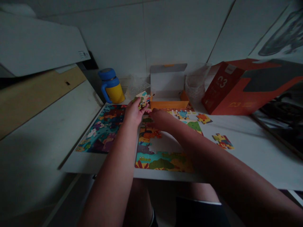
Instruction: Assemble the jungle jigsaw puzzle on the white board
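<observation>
My left hand (134,111) is closed around several jigsaw puzzle pieces (143,98), raised above the table near the open box. Close beside it, my right hand (159,119) reaches down over the upper left part of a partly joined puzzle (163,162). Its fingers are bent, and whatever lies under them is hidden. The puzzle's border shows along the left, bottom and top, around a bare white middle. My right forearm covers part of its right side. Loose pieces (204,118) and joined pieces (223,141) lie to the right.
A finished-looking dark blue puzzle (101,129) lies left. Behind stand a yellow bottle with blue lid (112,88), an open orange box (169,104) and clear plastic wrap (196,85). A large red box (232,91) stands right. White panels (42,44) rise at left.
</observation>
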Tool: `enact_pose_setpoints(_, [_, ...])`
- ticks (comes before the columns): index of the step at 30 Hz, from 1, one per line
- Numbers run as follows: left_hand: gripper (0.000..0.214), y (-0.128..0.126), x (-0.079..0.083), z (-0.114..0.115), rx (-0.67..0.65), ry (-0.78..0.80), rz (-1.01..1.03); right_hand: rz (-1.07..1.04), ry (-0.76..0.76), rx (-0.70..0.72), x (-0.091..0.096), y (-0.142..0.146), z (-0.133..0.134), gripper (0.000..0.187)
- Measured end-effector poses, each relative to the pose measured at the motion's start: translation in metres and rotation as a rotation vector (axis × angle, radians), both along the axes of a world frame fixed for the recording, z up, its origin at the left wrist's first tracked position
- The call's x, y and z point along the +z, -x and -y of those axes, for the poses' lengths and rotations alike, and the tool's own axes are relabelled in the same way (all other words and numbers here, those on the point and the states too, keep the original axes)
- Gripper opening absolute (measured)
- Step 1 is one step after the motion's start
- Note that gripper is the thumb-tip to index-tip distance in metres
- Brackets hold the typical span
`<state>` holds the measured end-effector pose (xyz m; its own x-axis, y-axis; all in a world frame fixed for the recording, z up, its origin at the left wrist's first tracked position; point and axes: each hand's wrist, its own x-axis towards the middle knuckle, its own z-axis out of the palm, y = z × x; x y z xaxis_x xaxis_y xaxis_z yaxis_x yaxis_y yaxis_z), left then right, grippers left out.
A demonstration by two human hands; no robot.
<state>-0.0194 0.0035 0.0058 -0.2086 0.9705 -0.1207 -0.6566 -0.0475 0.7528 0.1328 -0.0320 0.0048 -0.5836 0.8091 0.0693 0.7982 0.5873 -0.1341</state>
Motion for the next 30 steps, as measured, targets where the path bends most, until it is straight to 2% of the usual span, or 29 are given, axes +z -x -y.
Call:
enact_pose_setpoints(6, [0.009,0.000,0.001,0.002,0.000,0.009,-0.011,-0.115,0.049,-0.021,-0.007,-0.003,-0.011,0.044])
enact_pose_setpoints(11, [0.008,-0.001,0.000,0.003,-0.027,-0.020,-0.019,-0.416,0.148,-0.138,-0.014,-0.006,-0.010,0.042])
enact_pose_setpoints(16, [0.007,-0.001,-0.001,0.001,-0.017,-0.028,-0.027,-0.669,0.281,-0.087,-0.026,-0.005,-0.009,0.028])
enact_pose_setpoints(19, [0.008,0.000,-0.002,0.001,-0.026,-0.040,-0.027,-0.677,0.273,-0.079,-0.030,-0.004,-0.007,0.028])
enact_pose_setpoints(25, [0.011,0.000,-0.001,0.001,-0.024,-0.049,-0.023,-0.598,0.134,-0.137,-0.029,0.001,-0.002,0.032])
enact_pose_setpoints(30, [0.013,0.000,0.000,0.003,-0.028,-0.040,-0.034,-0.500,0.112,-0.115,-0.030,0.005,-0.001,0.032])
